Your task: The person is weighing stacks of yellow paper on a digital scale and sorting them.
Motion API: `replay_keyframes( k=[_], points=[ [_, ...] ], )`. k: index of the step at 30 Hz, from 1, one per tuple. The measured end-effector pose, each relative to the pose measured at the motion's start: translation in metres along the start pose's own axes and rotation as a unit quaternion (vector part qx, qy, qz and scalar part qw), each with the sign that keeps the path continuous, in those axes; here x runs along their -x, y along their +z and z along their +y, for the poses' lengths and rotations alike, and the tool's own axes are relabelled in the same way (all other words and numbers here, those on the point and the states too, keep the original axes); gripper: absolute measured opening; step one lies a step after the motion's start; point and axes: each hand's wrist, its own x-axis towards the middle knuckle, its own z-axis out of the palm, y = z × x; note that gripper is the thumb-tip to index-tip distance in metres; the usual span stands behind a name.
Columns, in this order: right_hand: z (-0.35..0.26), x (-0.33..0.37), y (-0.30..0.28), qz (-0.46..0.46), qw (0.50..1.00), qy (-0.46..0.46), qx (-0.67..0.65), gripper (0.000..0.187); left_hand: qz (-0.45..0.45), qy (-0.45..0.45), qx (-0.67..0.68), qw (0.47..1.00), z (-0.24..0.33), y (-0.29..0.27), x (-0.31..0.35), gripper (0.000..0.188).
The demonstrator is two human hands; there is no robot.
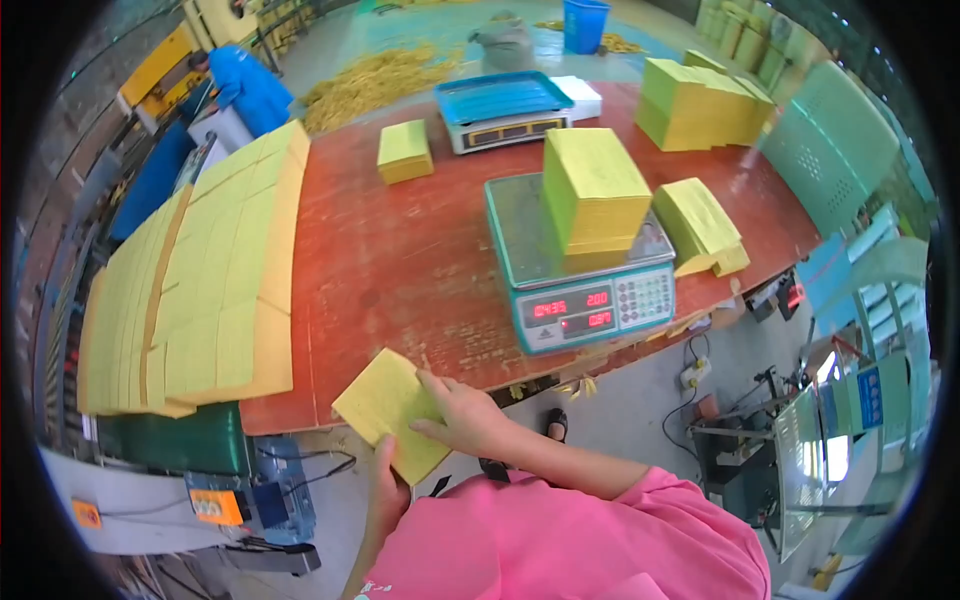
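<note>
Close to my body, at the front edge of the table, both hands hold a stack of yellow paper sheets (388,402). My left hand (386,485) grips its lower near edge from below, thumb up along the side. My right hand (465,415) is closed on its right side, thumb and fingers around the edge. Beyond them stands a digital scale (515,240) with a lit red display. On its metal plate rests a tall stack of the same yellow paper (600,190).
Long rows of yellow paper (225,290) line the left of the red table (390,270). Further stacks (695,225) lie right of the scale. A second scale (500,97) with a blue tray stands behind. At far left a person in blue (245,90) bends over equipment.
</note>
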Motion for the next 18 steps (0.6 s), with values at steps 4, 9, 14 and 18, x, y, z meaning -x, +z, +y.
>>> replay_keyframes(
  k=[4, 9, 14, 18],
  points=[
    [0.051, 0.017, -0.005, 0.017, 0.974, 0.039, -0.224, 0.071, -0.051, 0.274, -0.424, 0.862, -0.023, -0.023, 0.000, 0.044],
    [0.078, 0.039, -0.032, 0.011, 0.956, 0.116, -0.269, 0.067, -0.106, 0.237, -0.255, 0.931, 0.005, 0.020, 0.017, 0.038],
    [0.052, 0.056, -0.141, 0.029, 0.907, -0.001, -0.420, 0.059, -0.150, 0.187, -0.249, 0.938, 0.063, 0.127, -0.010, 0.045],
    [0.051, 0.048, -0.271, 0.167, 0.919, 0.036, -0.356, 0.059, -0.209, 0.254, -0.341, 0.881, 0.100, 0.254, -0.079, 0.044]
  ],
)
